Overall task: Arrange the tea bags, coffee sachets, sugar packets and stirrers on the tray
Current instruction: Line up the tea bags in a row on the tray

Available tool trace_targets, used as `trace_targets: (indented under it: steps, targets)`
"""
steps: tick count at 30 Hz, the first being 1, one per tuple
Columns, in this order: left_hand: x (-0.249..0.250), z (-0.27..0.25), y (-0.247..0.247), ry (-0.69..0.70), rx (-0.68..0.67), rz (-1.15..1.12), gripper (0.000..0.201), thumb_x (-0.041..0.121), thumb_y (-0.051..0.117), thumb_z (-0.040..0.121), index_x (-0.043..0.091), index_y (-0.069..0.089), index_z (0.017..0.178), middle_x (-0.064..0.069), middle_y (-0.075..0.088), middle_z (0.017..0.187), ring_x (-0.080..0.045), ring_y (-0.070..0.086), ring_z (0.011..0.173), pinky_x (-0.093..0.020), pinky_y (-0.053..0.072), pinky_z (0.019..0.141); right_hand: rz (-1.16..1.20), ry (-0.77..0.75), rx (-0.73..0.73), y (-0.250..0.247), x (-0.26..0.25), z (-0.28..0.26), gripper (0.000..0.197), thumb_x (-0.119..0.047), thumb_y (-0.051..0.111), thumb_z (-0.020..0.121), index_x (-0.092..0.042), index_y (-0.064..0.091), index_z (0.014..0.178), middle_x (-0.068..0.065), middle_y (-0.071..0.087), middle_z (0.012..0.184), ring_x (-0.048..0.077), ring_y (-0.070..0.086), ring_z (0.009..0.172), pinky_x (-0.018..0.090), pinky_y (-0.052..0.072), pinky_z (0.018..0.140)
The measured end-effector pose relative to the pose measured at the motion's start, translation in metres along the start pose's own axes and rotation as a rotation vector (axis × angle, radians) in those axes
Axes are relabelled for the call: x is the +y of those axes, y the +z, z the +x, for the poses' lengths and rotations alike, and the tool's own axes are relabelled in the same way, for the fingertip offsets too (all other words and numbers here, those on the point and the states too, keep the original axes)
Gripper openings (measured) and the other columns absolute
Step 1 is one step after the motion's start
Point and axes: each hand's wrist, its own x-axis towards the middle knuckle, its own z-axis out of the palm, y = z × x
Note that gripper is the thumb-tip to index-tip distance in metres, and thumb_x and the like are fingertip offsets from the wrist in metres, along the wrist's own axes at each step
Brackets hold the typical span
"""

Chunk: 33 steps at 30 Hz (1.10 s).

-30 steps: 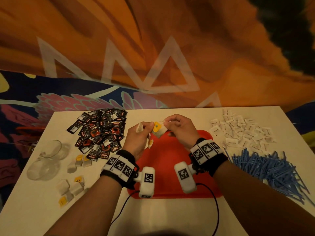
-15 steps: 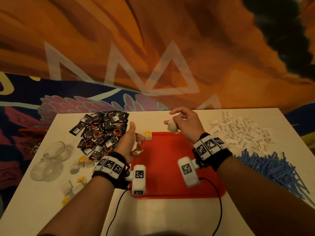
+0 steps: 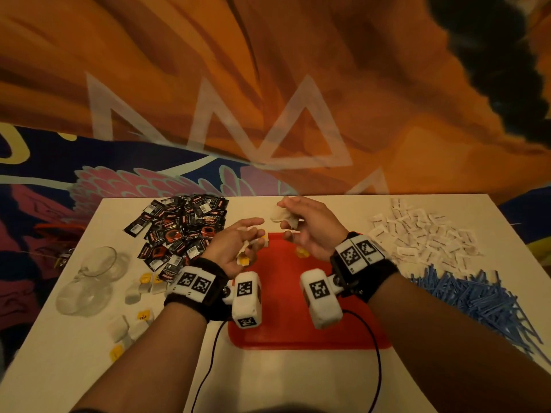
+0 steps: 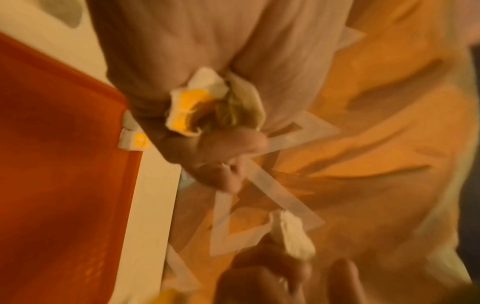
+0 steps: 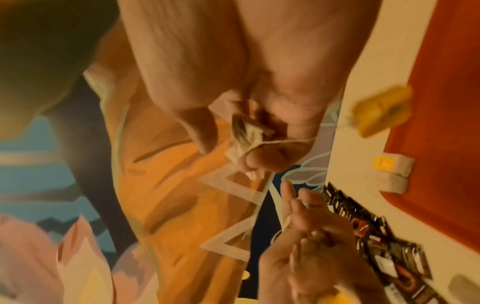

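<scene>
You had one crumpled white tea bag (image 3: 281, 216) pinched above the red tray (image 3: 298, 329), another, yellow-tagged (image 4: 207, 102), in your left palm.

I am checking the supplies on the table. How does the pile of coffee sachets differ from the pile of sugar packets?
The coffee sachets are black with red and orange print; the sugar packets are white. The coffee sachets lie left of the red tray, the sugar packets right of it. Each sachet looks larger than a packet. Both are loose heaps on the table, off the tray.
</scene>
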Motion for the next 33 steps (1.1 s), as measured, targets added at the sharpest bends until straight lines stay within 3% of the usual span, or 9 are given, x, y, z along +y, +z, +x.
trace_targets:
  steps: [5,8,11,13,16,20,26,30,33]
  targets:
    - [0.007,-0.011,0.01,0.336,-0.134,0.351,0.015,0.013,0.059,0.098,0.01,0.069,0.109,-0.002,0.053,0.071,-0.01,0.037,0.048,-0.017,0.03,0.036,-0.003,0.053,-0.051,-0.004,-0.001,-0.001,0.027,0.013,0.043,0.089,-0.006,0.059,0.101,0.015,0.058,0.078,0.017,0.057,0.061,0.025,0.04,0.048]
    - [0.011,-0.017,0.02,0.442,-0.184,0.487,0.02,0.02,0.068,0.091,0.013,0.07,0.11,0.005,0.057,0.06,-0.011,0.036,0.045,-0.02,0.029,0.041,-0.055,0.016,-0.024,-0.001,0.0,0.0,0.024,0.013,0.045,0.092,-0.007,0.056,0.1,0.012,0.061,0.075,0.015,0.057,0.058,0.023,0.04,0.046]
    - [0.008,-0.016,0.024,0.504,-0.149,0.495,0.017,0.019,0.073,0.086,0.016,0.071,0.103,-0.003,0.069,0.073,-0.015,0.038,0.045,-0.022,0.03,0.043,0.035,0.005,0.031,0.0,0.0,0.003,0.021,0.012,0.046,0.093,-0.006,0.055,0.097,0.013,0.061,0.076,0.015,0.058,0.057,0.021,0.041,0.044]
    - [0.005,-0.011,0.024,0.532,-0.064,0.467,0.005,0.012,0.072,0.089,0.016,0.071,0.093,-0.011,0.066,0.073,-0.016,0.041,0.045,-0.022,0.033,0.043,0.08,0.011,0.045,-0.001,0.001,0.005,0.019,0.01,0.046,0.094,-0.007,0.055,0.097,0.014,0.059,0.077,0.015,0.058,0.058,0.02,0.042,0.044]
    - [0.007,-0.006,0.025,0.537,0.055,0.367,0.009,0.008,0.068,0.092,0.013,0.066,0.085,-0.007,0.053,0.063,-0.014,0.04,0.043,-0.021,0.032,0.042,0.034,0.022,0.026,-0.003,0.004,0.005,0.014,0.003,0.051,0.096,-0.009,0.053,0.102,0.013,0.059,0.082,0.013,0.058,0.057,0.021,0.041,0.044]
    - [0.017,-0.005,0.024,0.592,0.028,0.346,0.008,0.009,0.06,0.098,0.014,0.06,0.091,-0.008,0.051,0.065,-0.013,0.042,0.044,-0.022,0.033,0.039,-0.34,-0.04,0.001,-0.01,0.004,0.003,0.01,-0.01,0.061,0.094,-0.011,0.057,0.103,0.007,0.067,0.086,0.011,0.051,0.051,0.019,0.034,0.041]
    - [0.028,-0.003,0.026,0.653,-0.004,0.641,0.005,0.009,0.062,0.096,0.01,0.063,0.101,-0.002,0.058,0.062,-0.015,0.047,0.045,-0.025,0.037,0.043,-0.795,-0.127,-0.021,-0.018,-0.009,0.004,0.014,-0.023,0.067,0.091,-0.01,0.071,0.089,0.003,0.068,0.071,0.01,0.05,0.049,0.022,0.039,0.048]
    - [0.033,-0.003,0.022,0.625,-0.045,0.805,0.007,0.014,0.065,0.095,0.008,0.068,0.098,-0.007,0.062,0.066,-0.018,0.051,0.051,-0.027,0.04,0.048,-0.792,-0.111,-0.061,-0.024,-0.023,0.002,0.014,-0.018,0.064,0.093,-0.005,0.069,0.091,0.0,0.059,0.062,0.013,0.047,0.047,0.026,0.04,0.046]
    - [0.036,-0.009,0.021,0.594,-0.157,0.931,0.01,0.016,0.069,0.092,0.006,0.07,0.094,-0.004,0.066,0.07,-0.008,0.054,0.052,-0.02,0.043,0.049,-0.692,-0.077,-0.066,-0.027,-0.028,0.001,0.012,-0.016,0.06,0.095,-0.007,0.066,0.088,-0.004,0.051,0.056,0.009,0.041,0.043,0.028,0.036,0.051]
